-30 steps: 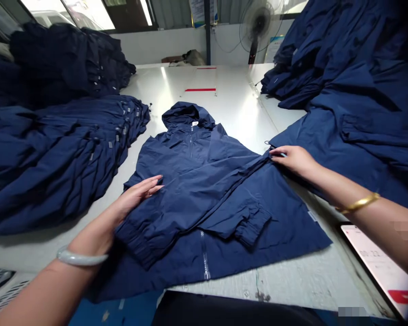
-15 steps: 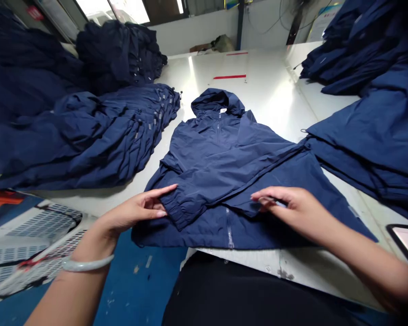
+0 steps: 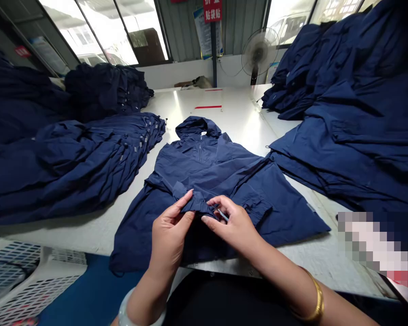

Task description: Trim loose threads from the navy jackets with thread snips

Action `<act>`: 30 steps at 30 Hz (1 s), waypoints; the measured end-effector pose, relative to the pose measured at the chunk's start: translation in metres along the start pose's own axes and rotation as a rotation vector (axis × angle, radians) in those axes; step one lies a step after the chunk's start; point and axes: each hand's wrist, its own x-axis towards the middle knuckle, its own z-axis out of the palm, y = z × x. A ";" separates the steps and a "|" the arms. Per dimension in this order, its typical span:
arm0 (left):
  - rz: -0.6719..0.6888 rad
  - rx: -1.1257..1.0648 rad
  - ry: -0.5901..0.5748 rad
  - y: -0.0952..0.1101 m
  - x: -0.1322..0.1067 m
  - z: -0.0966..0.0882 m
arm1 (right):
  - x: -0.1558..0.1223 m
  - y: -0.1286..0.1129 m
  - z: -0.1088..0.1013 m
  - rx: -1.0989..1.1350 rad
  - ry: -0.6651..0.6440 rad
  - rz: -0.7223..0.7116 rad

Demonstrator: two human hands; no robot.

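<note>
A navy hooded jacket (image 3: 204,158) lies spread on the white table with its hood pointing away from me and its sleeves folded across the front. One sleeve cuff (image 3: 197,206) is lifted slightly off the body of the jacket. My left hand (image 3: 172,226) pinches this cuff between thumb and fingers. On the cuff's other side, my right hand (image 3: 229,222) is closed, its fingertips at the fabric. A slim metallic tool (image 3: 223,214) pokes out between the right fingers; most of it is hidden. The second cuff (image 3: 260,209) rests flat to the right.
Piles of navy jackets stand on the left (image 3: 88,158) and on the right (image 3: 353,149) of the white table (image 3: 238,102). White plastic baskets (image 3: 54,280) are at the lower left. A fan (image 3: 260,52) is behind the table. A blurred-out patch (image 3: 374,244) covers something at the right.
Both hands have come together at one cuff, which is now raised between them. The other cuff now lies towards the right. My view has tilted up, showing more windows and the fan.
</note>
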 end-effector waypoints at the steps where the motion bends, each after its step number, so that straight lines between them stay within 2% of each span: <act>1: 0.021 -0.002 0.005 0.000 -0.003 0.002 | -0.003 0.002 0.000 0.101 -0.029 0.027; 3: 0.055 -0.030 0.004 -0.001 -0.010 0.005 | -0.009 0.005 0.002 0.316 -0.082 0.078; 5: 0.074 -0.069 -0.015 -0.001 -0.016 0.008 | -0.015 0.004 0.005 0.459 -0.073 0.070; 8: 0.083 -0.039 -0.034 -0.003 -0.025 0.012 | -0.023 0.000 0.005 0.526 0.049 0.010; 11: 0.205 0.078 -0.002 -0.005 -0.031 0.012 | -0.029 -0.005 0.000 0.562 0.178 0.011; 14: 0.326 0.124 -0.003 -0.008 -0.033 0.009 | -0.034 -0.006 -0.008 0.481 0.271 -0.079; 18: 0.363 0.307 -0.045 -0.017 -0.032 0.007 | -0.035 0.001 -0.016 0.321 0.398 -0.180; 21: 0.449 0.450 -0.055 -0.024 -0.030 0.006 | -0.034 0.007 -0.017 0.203 0.396 -0.239; 23: 0.469 0.460 -0.062 -0.025 -0.028 0.005 | -0.033 0.010 -0.018 0.162 0.372 -0.277; 25: 0.436 0.414 -0.053 -0.022 -0.025 0.006 | -0.030 0.014 -0.021 0.130 0.379 -0.298; 27: 0.343 0.300 -0.051 -0.016 -0.022 0.008 | -0.026 0.016 -0.027 0.090 0.437 -0.306; 30: 0.036 -0.073 -0.110 -0.007 -0.018 0.012 | -0.020 0.017 -0.035 0.030 0.526 -0.319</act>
